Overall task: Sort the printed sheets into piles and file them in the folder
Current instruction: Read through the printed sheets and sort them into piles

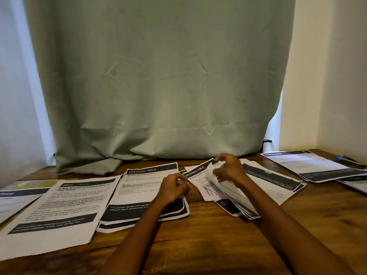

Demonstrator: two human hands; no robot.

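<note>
Several piles of printed sheets lie spread over the wooden table in the head view. At far left a sheet rests on a yellowish folder, next to a pile headed "2945". Beside that sits the pile headed "DRESSING TABLE", and the left hand rests on its right edge with fingers curled, gripping the edge of the paper. Just right of it a loose, fanned heap of sheets lies at an angle; the right hand is over it, pinching the curled-up corner of one sheet between thumb and fingers. Further right, near the wall, another pile headed "LIVING ROOM" lies flat, with a blue pen just behind it. A pale green curtain hangs behind the table, its hem bunched on the tabletop
</note>
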